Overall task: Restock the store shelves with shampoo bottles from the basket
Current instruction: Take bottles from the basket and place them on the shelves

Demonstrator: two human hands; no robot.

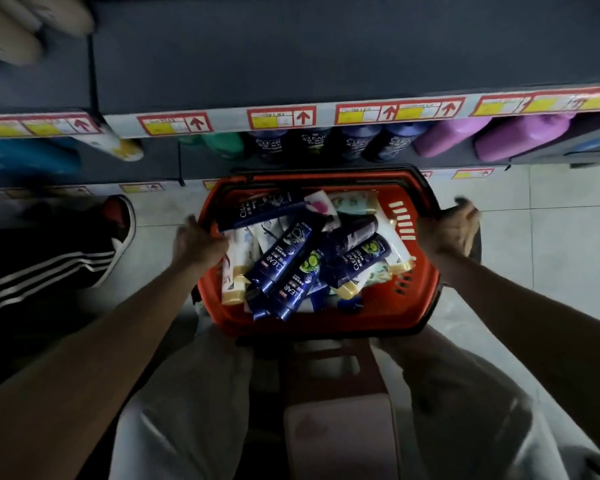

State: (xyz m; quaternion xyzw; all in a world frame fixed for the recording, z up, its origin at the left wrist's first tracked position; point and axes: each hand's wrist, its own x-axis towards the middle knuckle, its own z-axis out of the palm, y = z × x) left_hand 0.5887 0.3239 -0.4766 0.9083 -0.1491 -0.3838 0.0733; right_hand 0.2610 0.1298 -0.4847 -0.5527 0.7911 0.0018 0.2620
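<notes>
A red basket [329,320] sits on the floor in front of me, piled with several shampoo bottles: dark blue ones [284,258] on top, white ones with gold caps [234,275] beneath. My left hand [196,242] grips the basket's left rim, fingers curled over it beside the bottles. My right hand [447,233] clasps the right rim and the black handle. Beyond the basket, the low shelf [326,116] holds dark blue shampoo bottles [326,143] under its price-tag strip.
Purple jugs [492,136] and green bottles [222,143] stand on the same shelf. Another person's leg in striped black trousers [32,271] and a shoe [118,230] stand at the left. A stool [340,393] is under me between my knees.
</notes>
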